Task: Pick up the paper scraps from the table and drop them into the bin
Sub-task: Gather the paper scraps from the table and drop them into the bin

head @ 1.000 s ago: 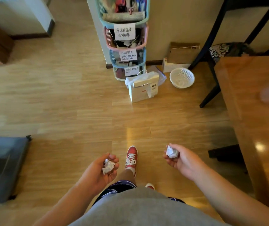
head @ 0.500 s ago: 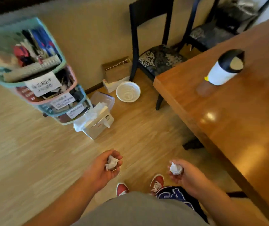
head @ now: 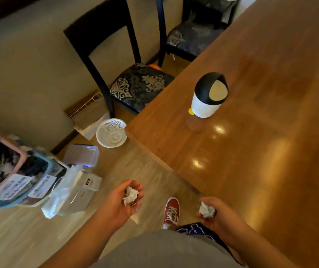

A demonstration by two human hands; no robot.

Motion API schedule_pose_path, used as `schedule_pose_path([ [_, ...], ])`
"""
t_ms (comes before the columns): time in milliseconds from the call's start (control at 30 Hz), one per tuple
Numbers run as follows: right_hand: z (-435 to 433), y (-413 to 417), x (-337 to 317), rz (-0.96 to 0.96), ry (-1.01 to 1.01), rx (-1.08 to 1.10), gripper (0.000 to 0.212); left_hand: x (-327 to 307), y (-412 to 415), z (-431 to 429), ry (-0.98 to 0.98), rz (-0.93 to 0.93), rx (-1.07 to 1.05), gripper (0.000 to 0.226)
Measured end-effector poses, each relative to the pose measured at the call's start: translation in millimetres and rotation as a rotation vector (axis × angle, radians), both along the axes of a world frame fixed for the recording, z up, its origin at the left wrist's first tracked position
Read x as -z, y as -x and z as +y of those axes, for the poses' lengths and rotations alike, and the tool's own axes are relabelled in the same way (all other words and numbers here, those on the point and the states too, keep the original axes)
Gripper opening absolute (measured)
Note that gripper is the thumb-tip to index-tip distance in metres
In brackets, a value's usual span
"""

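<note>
right, both hands carry paper: left hand [head: 120, 202] cups a crumpled scrap [head: 130, 195], right hand [head: 215, 214] curls round another scrap [head: 206, 210], palms up so nothing drops. penguin bin [head: 208, 95] stands on the surface [head: 251, 151] ahead, well apart.

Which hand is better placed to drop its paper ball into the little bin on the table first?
Probably the right hand. It holds its paper ball beside the table edge, on the bin side. The left hand holds its ball over the floor, farther away.
</note>
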State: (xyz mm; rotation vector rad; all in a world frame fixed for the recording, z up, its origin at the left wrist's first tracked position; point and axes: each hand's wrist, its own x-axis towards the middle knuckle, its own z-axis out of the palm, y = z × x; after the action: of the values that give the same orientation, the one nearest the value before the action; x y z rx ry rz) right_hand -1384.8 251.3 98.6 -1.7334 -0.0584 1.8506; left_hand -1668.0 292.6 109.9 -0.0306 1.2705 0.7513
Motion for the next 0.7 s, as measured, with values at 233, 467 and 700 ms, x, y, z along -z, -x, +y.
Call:
schedule_pose_path([
  [233, 112, 2, -20, 0.043, -0.105, -0.076, 0.016, -9, -3, 58, 0.027, 0.039, -0.038, 0.016],
  [467, 186, -19, -26, -0.178, -0.179, 0.091, 0.016, -7, -8, 150, 0.017, 0.018, 0.115, 0.019],
  [700, 259, -84, -111, -1.006, -0.673, 0.576, 0.007, -15, -29, 256, -0.043, -0.039, 0.405, 0.022],
])
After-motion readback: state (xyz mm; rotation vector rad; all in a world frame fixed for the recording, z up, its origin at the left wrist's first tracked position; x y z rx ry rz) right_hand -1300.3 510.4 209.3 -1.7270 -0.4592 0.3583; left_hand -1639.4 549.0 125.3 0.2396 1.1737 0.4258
